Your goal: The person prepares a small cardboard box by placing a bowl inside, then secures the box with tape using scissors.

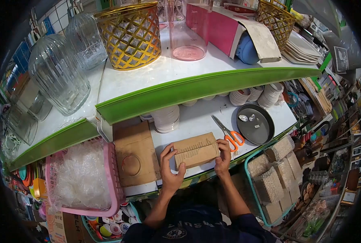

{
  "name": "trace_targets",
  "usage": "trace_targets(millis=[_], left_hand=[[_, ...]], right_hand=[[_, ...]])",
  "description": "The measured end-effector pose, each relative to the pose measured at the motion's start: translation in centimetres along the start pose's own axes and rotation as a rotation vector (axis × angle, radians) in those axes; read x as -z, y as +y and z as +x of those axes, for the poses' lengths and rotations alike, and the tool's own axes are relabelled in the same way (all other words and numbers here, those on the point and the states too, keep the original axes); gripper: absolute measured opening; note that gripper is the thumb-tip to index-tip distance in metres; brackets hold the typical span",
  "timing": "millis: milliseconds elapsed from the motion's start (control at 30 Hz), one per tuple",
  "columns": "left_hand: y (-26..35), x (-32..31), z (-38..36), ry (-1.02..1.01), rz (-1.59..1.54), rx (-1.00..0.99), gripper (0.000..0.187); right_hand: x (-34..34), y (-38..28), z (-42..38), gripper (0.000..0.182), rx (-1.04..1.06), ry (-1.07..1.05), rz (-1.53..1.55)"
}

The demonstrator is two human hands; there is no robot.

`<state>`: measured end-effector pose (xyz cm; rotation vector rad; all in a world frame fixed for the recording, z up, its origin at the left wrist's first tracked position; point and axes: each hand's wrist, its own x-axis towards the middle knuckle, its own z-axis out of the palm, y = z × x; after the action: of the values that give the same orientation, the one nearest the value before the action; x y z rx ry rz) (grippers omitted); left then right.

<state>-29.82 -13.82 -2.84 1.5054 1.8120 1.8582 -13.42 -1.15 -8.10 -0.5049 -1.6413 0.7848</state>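
A small brown cardboard box [196,156] lies on the lower white shelf in front of me, a seam running along its top. At its left end, my left hand [172,168] grips it with fingers on the edge and thumb at the front. My right hand [223,158] clasps the opposite end. Just beyond my right hand lie orange-handled scissors [234,139], blades pointing up and left. A flat cardboard sheet [136,170] with a round mark is left of the box.
A dark round pan [265,135] holds small shiny pieces. White cup stacks [166,119] stand under the green-edged shelf [188,89], which bears glassware and golden baskets. A pink basket [115,182] of bubble wrap is left; a teal basket [255,198] of wrapped boxes is right.
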Motion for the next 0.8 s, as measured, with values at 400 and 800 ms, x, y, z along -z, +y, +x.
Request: trace_targets(millis=[400,800], left_hand=[[-0.2,0.1,0.3,-0.051,-0.081,-0.004,0.047],[-0.2,-0.3,-0.1,-0.056,-0.177,0.092,0.048]], right_hand=[[-1.0,-4.5,1.4,0.026,-0.320,0.055,0.176],[-1.0,-7.2,3.3,0.031,-0.254,-0.153,-0.186]])
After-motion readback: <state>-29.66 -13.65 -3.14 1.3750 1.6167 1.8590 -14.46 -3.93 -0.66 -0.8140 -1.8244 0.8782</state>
